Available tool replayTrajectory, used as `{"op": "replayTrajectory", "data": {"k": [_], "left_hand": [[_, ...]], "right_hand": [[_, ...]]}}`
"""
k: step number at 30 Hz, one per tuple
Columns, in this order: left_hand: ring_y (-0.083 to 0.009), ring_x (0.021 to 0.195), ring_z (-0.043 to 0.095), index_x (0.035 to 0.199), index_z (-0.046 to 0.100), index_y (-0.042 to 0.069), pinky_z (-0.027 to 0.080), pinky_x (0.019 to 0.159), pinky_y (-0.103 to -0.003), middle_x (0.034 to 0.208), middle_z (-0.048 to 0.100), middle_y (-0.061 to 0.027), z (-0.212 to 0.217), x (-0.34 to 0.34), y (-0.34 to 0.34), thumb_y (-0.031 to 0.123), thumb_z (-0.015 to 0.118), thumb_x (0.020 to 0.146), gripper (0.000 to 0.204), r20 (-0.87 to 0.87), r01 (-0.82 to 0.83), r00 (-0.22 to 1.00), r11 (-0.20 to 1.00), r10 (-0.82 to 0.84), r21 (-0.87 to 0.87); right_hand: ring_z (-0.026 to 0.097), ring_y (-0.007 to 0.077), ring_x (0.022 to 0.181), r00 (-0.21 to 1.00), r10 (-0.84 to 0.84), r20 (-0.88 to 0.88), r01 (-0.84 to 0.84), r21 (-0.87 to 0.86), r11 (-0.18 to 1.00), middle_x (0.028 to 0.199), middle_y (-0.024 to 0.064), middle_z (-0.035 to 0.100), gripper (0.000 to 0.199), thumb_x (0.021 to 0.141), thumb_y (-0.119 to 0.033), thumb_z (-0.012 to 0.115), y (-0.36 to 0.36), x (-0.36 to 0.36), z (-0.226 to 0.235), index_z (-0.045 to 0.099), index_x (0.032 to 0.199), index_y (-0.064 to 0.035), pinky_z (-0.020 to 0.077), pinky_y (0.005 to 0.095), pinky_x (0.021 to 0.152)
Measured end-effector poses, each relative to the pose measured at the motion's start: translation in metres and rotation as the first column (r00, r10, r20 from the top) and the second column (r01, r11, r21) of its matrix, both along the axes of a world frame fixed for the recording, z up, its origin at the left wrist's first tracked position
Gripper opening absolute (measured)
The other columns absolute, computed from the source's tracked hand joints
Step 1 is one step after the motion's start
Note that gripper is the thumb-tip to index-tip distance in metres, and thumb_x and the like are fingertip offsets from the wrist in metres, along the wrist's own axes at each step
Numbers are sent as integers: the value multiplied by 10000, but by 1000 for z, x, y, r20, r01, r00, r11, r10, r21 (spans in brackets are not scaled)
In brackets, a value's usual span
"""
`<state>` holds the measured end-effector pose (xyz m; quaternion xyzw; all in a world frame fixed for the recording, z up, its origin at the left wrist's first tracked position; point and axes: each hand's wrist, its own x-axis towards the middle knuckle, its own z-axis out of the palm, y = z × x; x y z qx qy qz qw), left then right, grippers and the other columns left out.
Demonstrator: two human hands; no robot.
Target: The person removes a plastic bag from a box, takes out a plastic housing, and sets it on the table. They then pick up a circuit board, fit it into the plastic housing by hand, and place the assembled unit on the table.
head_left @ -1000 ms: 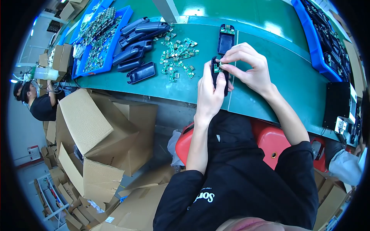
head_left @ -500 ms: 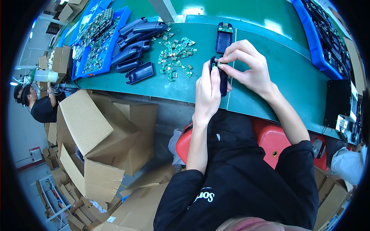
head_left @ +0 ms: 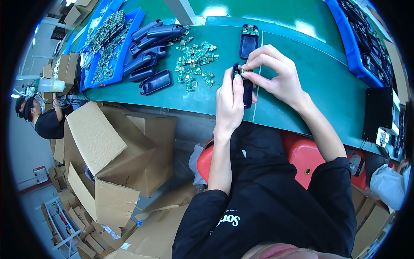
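My left hand [head_left: 230,101] is closed around a dark plastic housing [head_left: 247,94], held upright over the table's near edge. At the housing's top end, my right hand [head_left: 278,71] pinches a small green circuit board [head_left: 245,71] between thumb and fingers; the fingertips partly cover it. Just beyond my hands lies another dark housing [head_left: 249,45] with a green board at its far end. Loose small circuit boards [head_left: 194,61] are scattered to the left of my hands. Farther left, several dark housings [head_left: 156,39] lie in a heap, with one open shell [head_left: 156,82] nearest me.
On the green table [head_left: 297,103], a blue bin [head_left: 139,19] of circuit boards stands at left and another blue bin [head_left: 354,64] of dark parts at right. A black box-shaped device [head_left: 377,110] sits at the right edge. Open cardboard boxes [head_left: 129,151] fill the floor at left. A person [head_left: 45,118] is far left.
My hands keep the same hold at the housing's top end, with only tiny finger movement. The whole view has shifted slightly.
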<state>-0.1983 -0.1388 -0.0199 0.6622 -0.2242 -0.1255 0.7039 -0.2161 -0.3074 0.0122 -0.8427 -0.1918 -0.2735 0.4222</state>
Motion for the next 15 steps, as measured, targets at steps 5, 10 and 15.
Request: {"op": "replayTrajectory", "data": {"k": [5,10,15], "left_hand": [[-128,610,647,1170,477,2,517,558,-251,795,636,-79,2,2,5,274,318,1089,325,-204,2,978,971,-52,-238],[-115,619,637,1179,474,6,520,565,-233,838,628,-74,-1,3,6,293,313,1091,341,-161,37,984,979,-70,-200],[-108,619,629,1192,477,5,508,563,-231,833,626,-73,0,4,9,290,313,1091,344,-163,50,983,980,-82,-193]], "right_hand": [[631,210,1128,908,249,-338,-104,393,914,1203,100,653,351,856,-27,702,-4,3,-5,647,1203,-20,506,327,970],[593,208,1221,742,406,-533,-95,517,851,1325,117,615,460,923,-34,643,1,-1,-1,543,1371,-5,481,352,1043],[626,201,1168,736,426,-527,-78,559,826,1271,126,642,413,922,-30,653,-2,0,-2,576,1326,5,506,349,1015]]}}
